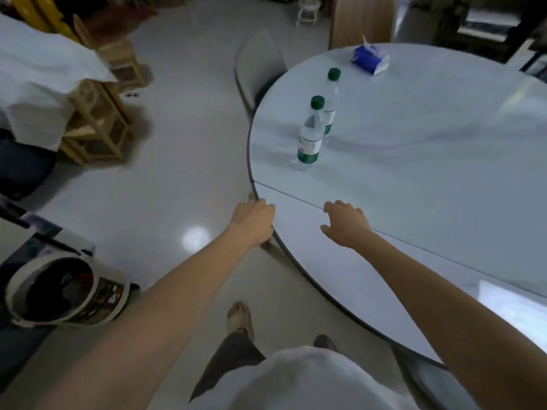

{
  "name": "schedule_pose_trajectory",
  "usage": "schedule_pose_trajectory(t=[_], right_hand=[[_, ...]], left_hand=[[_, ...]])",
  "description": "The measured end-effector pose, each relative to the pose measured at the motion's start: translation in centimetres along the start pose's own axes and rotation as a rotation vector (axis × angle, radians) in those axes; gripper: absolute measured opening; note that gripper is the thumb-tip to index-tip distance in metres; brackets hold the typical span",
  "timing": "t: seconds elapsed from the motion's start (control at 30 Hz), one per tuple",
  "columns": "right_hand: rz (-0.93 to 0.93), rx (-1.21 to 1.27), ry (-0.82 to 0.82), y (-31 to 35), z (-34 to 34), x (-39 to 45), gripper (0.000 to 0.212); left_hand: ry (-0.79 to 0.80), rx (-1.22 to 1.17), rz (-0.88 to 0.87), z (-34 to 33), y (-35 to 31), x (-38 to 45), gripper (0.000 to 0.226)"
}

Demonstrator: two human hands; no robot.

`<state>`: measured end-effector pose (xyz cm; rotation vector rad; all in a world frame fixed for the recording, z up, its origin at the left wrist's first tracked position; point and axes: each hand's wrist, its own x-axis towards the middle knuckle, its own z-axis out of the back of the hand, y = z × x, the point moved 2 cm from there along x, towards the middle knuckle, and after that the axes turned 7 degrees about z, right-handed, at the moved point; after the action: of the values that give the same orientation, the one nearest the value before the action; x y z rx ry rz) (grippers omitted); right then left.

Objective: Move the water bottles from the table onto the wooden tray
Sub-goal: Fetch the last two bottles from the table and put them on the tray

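Two clear water bottles with green caps and green-white labels stand upright near the left edge of the round white table [414, 179]. The near bottle [310, 134] is in front, the far bottle [331, 99] just behind it. My left hand [251, 221] hovers at the table's rim, fingers curled, holding nothing I can see. Over the tabletop, my right hand [344, 224] has its fingers apart and is empty. Both hands are well short of the bottles. No wooden tray is in view.
A blue tissue pack [369, 59] lies at the table's far side. A grey chair [257, 69] stands behind the table, wooden chairs [97, 122] and a cloth-covered table at left, a waste bin [65, 291] on the floor at lower left.
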<state>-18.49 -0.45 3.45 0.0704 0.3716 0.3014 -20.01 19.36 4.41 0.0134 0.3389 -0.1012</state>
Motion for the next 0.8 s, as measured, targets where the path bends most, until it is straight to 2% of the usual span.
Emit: schedule_pose_trajectory(t=[0.1, 0.23, 0.37, 0.43, 0.53, 0.6, 0.7, 0.8], right_hand=[[-0.113, 0.060, -0.010, 0.1, 1.8, 3.6, 0.043], [-0.264, 0.257, -0.141, -0.1, 3.6, 7.4, 0.046], [-0.378, 0.653, -0.427, -1.1, 4.4, 11.0, 0.058], [-0.395, 0.818, -0.517, -1.5, 4.8, 13.3, 0.067], [-0.387, 0.998, -0.562, -1.7, 5.2, 17.0, 0.082], [-0.411, 1.103, -0.563, -1.7, 4.8, 19.0, 0.086], [-0.429, 1.225, -0.565, -1.6, 4.1, 21.3, 0.083], [-0.501, 1.320, -0.576, -1.8, 3.9, 22.6, 0.067]], left_hand=[[0.005, 0.078, -0.117, 2.8, 1.8, 5.8, 0.033], [-0.005, 0.094, -0.188, 6.1, 3.5, 13.2, 0.040], [-0.010, -0.201, -0.175, 7.4, 3.9, 19.0, 0.050], [-0.037, -0.388, -0.147, 7.6, 3.9, 22.0, 0.051], [-0.089, -0.560, -0.092, 7.8, 4.0, 26.2, 0.051], [-0.063, -0.619, -0.064, 7.6, 4.1, 28.5, 0.054], [-0.005, -0.623, -0.083, 7.2, 3.9, 31.2, 0.059], [0.063, -0.620, -0.125, 7.2, 2.9, 34.0, 0.065]])
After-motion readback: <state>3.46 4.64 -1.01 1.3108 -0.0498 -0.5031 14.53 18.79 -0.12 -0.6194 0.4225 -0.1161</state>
